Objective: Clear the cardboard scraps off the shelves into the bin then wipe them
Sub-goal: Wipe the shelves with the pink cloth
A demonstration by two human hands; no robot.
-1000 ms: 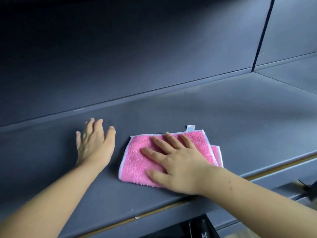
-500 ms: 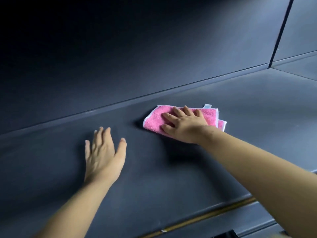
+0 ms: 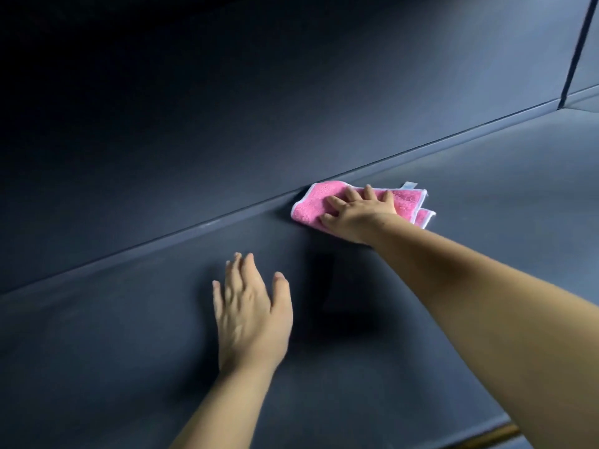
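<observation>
The right hand [image 3: 358,212] lies flat on a folded pink cloth [image 3: 405,202], fingers spread and pressing it down; that grip is open-palmed, closed around nothing, holding the cloth only by pressure. The cloth sits at the back edge of the dark shelf [image 3: 453,189], its far side touching the seam where the shelf meets the back panel [image 3: 291,92]. The left hand [image 3: 251,314] rests open and empty on the shelf, nearer the front edge and well apart from the cloth, seemingly as a brace.

No cardboard scraps show on this shelf, so I'd judge the wiping stage is under way. To do it well, keep the palm weight even, run the cloth along the back seam where dust gathers, then draw overlapping strokes toward the front edge. Keeping the fold flat stops a loose corner dragging.
</observation>
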